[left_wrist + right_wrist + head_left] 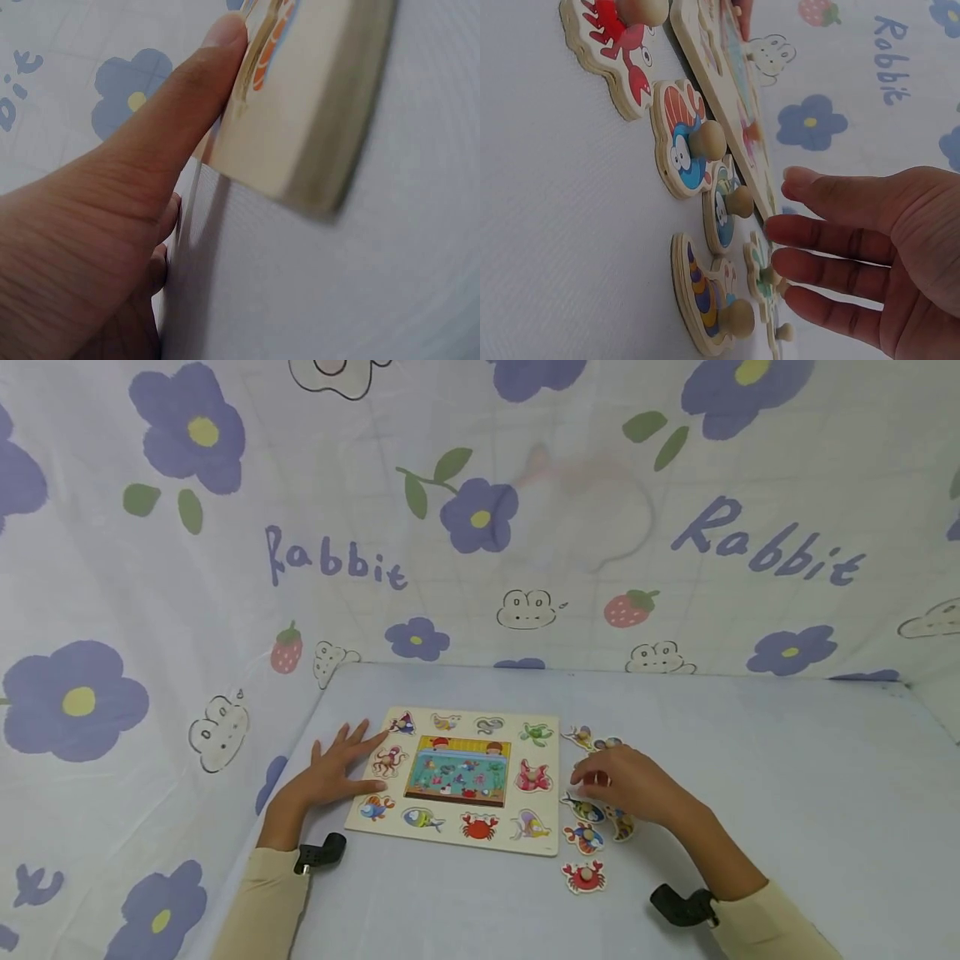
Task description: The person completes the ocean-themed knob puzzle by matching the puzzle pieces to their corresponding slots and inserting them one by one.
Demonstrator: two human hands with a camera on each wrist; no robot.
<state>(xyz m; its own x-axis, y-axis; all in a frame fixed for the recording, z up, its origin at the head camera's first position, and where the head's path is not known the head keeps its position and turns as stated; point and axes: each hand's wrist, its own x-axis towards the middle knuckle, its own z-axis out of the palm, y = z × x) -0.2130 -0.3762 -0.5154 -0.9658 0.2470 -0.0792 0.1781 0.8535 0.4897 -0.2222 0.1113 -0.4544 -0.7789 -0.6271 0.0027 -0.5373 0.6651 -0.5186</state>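
A person's left hand (333, 774) rested, fingers spread, at the edge of a wooden knob puzzle board (467, 727), which lay left of the right hand (633, 785). The right, loosely curved with thumb apart and nothing visibly held, hovered near a loose fish piece (587, 811), hermit crab piece (584, 837) and red crab piece (584, 877). Choosing a piece seemed under way, calling for a pinch on a wooden knob (707, 141).

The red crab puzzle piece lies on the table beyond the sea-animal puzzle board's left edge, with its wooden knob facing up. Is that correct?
Not quite: the head view shows the red crab puzzle piece beyond the sea-animal puzzle board's right edge, not its left.
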